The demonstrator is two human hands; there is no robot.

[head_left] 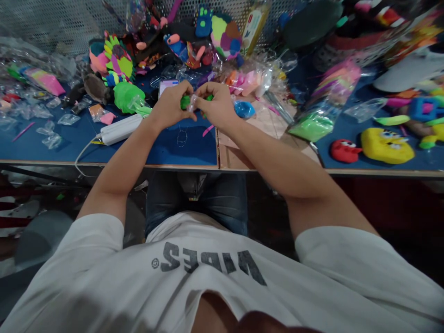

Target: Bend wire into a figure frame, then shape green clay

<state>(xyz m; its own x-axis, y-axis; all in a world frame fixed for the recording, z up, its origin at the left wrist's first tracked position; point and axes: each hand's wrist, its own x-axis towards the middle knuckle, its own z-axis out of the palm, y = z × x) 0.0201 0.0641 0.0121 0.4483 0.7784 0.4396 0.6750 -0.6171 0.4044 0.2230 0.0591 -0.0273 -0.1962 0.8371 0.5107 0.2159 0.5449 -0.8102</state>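
Over the front part of the table, my two hands meet around some green clay [186,101] and a piece of clear plastic wrapping [192,102]. My left hand [171,104] is closed on the green clay, with its fingertips at the wrapping. Curled from the other side, my right hand [218,105] pinches the wrapping, and more green shows between its fingers. How far the wrapping covers the clay is hidden by the fingers. A lit phone [168,84] lies just behind my left hand. Right of my right hand is a blue clay piece in clear plastic [244,109].
A white power strip [121,129] with a cord lies left, near a large green clay lump [128,96]. Red [345,151] and yellow [387,145] clay figures sit at the right front. A bag of coloured clay [328,101] stands behind them. Colourful clay models line the mesh back panel [69,21].
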